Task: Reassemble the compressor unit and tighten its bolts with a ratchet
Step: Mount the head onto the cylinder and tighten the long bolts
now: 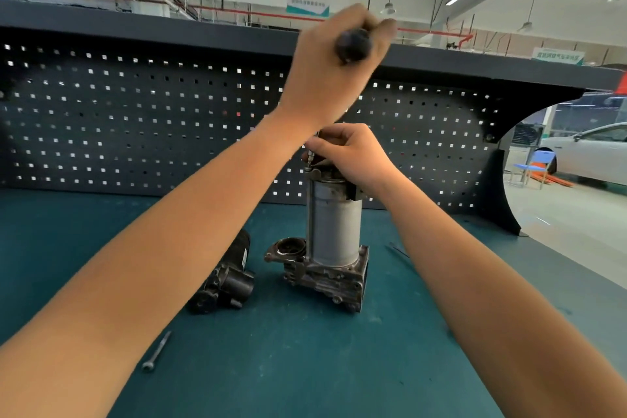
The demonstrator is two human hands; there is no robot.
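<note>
Evidently the compressor unit (336, 231) is stood upright at the middle of the desk (305, 366): a grey cylinder seated on a cast metal base, with a long bolt (310, 214) run down its left side. The left hand (332, 71) is raised above the unit and closed round a dark, rounded tool handle (353, 44). The handle is blurred, so its kind cannot be told for certain. The right hand (356, 156) is set on the cylinder's top, fingers curled, and the tool tip (308, 163) is pinched there at what looks like the bolt head. The unit is judged heavy and rigid, but tall on a narrow base, so it could be tipped by sideways force from the handle. Its grimy casting is probably slippery with oil. It is best steadied at the top cap or the base flange, not the smooth cylinder wall. To the left a dark motor part (225, 278) is laid on its side, apart from the unit. A loose bolt (157, 351) is left nearer, well apart from both. Behind all this a pegboard (135, 119) is mounted.
</note>
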